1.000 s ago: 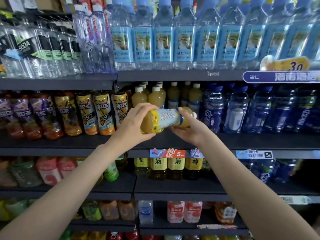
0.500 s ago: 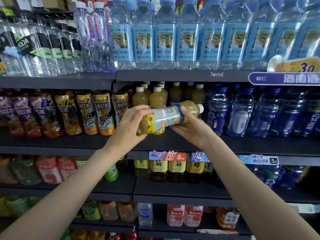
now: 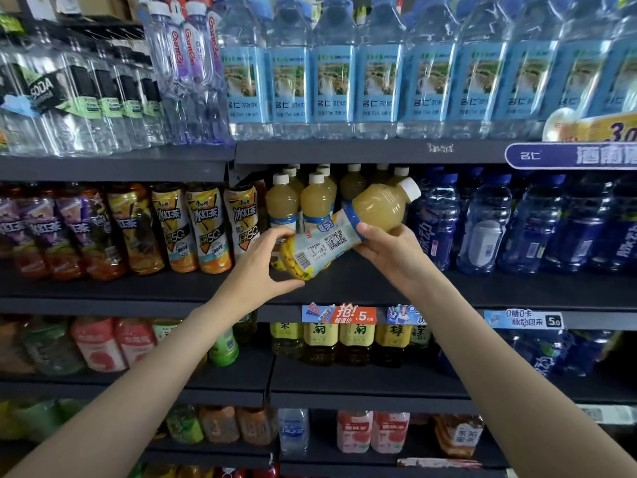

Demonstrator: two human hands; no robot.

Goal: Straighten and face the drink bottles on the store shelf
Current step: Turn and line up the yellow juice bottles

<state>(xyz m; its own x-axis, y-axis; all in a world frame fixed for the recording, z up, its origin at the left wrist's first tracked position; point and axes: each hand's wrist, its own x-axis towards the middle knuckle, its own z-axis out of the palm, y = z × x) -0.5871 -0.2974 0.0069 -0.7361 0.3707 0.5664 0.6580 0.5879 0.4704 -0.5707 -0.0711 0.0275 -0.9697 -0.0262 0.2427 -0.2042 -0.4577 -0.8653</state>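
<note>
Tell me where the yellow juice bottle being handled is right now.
In the head view the yellow juice bottle is centre frame, held tilted between the left hand and right hand, cap up-right, before the second shelf.

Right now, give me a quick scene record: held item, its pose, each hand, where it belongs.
held item: yellow juice bottle, white cap, label's barcode side facing the camera
pose: tilted, cap up and to the right, base down-left, off the shelf
left hand: fingers around the base end
right hand: under the bottle at the upper edge of the label
matching row: juice bottles upright on the middle shelf behind it
neighbours: iced tea bottles to the left, blue bottles to the right
</note>
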